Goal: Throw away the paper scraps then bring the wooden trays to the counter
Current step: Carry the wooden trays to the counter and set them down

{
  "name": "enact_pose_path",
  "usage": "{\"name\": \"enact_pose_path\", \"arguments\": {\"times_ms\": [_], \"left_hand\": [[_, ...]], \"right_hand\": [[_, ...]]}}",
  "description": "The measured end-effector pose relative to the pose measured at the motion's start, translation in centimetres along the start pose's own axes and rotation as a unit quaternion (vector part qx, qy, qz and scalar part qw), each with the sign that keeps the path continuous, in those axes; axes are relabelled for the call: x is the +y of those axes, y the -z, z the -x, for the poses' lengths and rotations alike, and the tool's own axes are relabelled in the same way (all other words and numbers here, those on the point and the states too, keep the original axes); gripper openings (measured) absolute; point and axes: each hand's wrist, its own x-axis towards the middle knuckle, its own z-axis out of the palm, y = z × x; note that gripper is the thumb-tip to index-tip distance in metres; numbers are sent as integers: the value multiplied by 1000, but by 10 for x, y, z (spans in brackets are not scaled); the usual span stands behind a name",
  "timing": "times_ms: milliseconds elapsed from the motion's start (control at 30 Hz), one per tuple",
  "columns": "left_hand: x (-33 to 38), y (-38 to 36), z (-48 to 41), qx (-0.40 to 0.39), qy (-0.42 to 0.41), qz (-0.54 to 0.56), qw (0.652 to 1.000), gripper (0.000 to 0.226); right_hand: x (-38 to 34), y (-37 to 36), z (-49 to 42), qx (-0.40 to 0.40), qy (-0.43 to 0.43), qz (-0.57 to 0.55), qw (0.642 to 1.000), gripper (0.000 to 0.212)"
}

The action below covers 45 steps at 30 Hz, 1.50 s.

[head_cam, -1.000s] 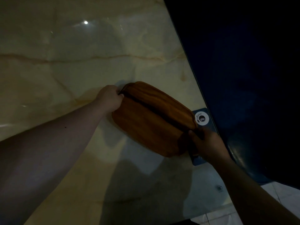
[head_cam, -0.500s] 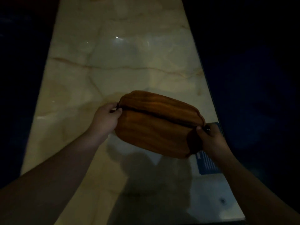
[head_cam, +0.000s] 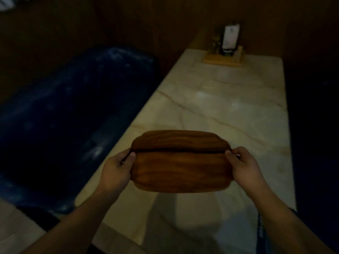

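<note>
Two wooden trays (head_cam: 180,167) are stacked together, held level in front of me above the near part of a pale marble table (head_cam: 229,110). The upper tray's edge shows behind the lower one. My left hand (head_cam: 117,169) grips the stack's left end, thumb on top. My right hand (head_cam: 244,166) grips the right end the same way. No paper scraps are visible.
A dark blue padded bench (head_cam: 69,114) runs along the table's left side. At the table's far end stands a small wooden holder (head_cam: 223,59) with a white card and bottles. Dark wood panelling is behind it. A dark blue seat lies to the right.
The view has swung round: the table now stretches away ahead and the bench is at left. The stack has turned level between my hands. The blue card by my right hand is out of view.
</note>
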Motion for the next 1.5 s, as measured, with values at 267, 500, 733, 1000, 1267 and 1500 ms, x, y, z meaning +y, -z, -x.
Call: {"name": "enact_pose_path", "arguments": {"times_ms": [267, 500, 733, 1000, 1267, 1500], "left_hand": [[-23, 174, 98, 177, 5, 34, 984, 19], [-90, 328, 231, 335, 55, 64, 939, 22], [-137, 451, 386, 431, 86, 57, 896, 22], [-185, 548, 525, 599, 123, 41, 790, 18], [-231, 626, 613, 723, 168, 35, 669, 18], [-259, 689, 675, 818, 212, 78, 529, 19]], "right_hand": [[-93, -132, 84, -145, 103, 58, 982, 26], [-134, -260, 233, -292, 165, 60, 940, 24], [-161, -377, 400, -458, 230, 14, 858, 23], [-175, -519, 564, -576, 248, 21, 779, 35], [-188, -652, 709, -671, 281, 32, 686, 35], [-195, -750, 846, -755, 294, 50, 584, 43]]}}
